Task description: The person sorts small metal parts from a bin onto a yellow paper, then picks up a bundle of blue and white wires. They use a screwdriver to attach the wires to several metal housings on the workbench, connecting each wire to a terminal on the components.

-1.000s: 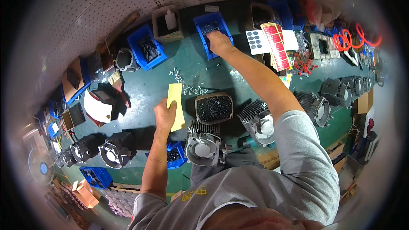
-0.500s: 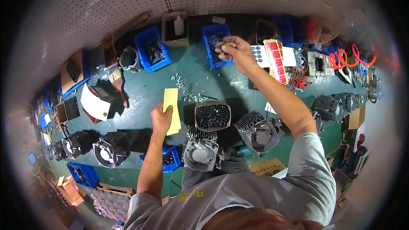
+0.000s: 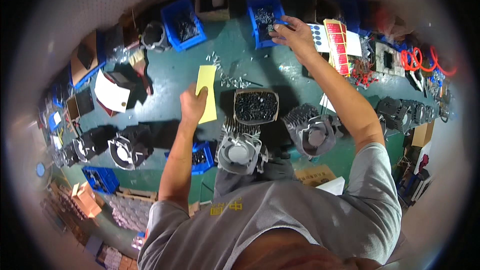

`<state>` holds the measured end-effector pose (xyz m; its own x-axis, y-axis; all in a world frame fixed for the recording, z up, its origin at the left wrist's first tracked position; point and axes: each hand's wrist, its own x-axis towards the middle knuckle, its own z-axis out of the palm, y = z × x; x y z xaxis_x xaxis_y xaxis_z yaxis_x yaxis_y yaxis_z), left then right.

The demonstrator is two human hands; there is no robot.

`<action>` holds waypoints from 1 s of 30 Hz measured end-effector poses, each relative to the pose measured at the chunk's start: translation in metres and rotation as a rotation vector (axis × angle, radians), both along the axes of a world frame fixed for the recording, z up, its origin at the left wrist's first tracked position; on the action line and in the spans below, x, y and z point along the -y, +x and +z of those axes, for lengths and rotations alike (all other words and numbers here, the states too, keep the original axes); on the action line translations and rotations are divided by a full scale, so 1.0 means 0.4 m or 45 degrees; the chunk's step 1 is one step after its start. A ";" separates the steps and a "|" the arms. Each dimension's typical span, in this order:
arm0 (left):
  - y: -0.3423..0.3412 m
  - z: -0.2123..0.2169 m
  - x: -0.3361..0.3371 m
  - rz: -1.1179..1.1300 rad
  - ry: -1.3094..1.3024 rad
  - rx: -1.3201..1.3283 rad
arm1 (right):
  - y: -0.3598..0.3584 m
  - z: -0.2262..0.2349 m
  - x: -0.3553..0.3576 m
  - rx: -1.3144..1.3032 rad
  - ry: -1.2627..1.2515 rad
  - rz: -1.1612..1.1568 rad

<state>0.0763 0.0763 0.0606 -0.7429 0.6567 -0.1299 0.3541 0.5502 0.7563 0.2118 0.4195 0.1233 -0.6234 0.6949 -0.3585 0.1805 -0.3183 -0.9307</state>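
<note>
Green bench (image 3: 170, 77): left hand (image 3: 192, 104) pinches yellow card (image 3: 206, 93); right hand (image 3: 292, 32) perhaps grips screws.

Bright overhead light, soft shadows beside objects, strong fisheye bending and blurred, dim, pinkish rim.

Yellow card (image 3: 207, 94); blue bins (image 3: 183, 24); green tabletop (image 3: 170, 77); red-and-white label sheet (image 3: 338, 45); grey shirt (image 3: 280, 220); red cables (image 3: 420, 60).
</note>
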 end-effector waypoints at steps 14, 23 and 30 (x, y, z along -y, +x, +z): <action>0.021 -0.028 -0.032 -0.213 -0.211 0.092 | 0.133 -0.107 0.119 0.684 0.098 1.455; 0.029 -0.042 -0.020 -0.273 -0.148 0.049 | 0.213 -0.027 -0.066 1.050 1.265 1.265; 0.040 -0.012 -0.051 -0.295 -0.161 0.093 | 0.262 -0.118 0.004 1.304 1.368 1.786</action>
<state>0.0923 0.0968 0.0559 -0.5603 0.7832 -0.2696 0.4284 0.5525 0.7150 0.3165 0.4180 0.0760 -0.6880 0.1440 -0.7113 0.2344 0.9717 -0.0300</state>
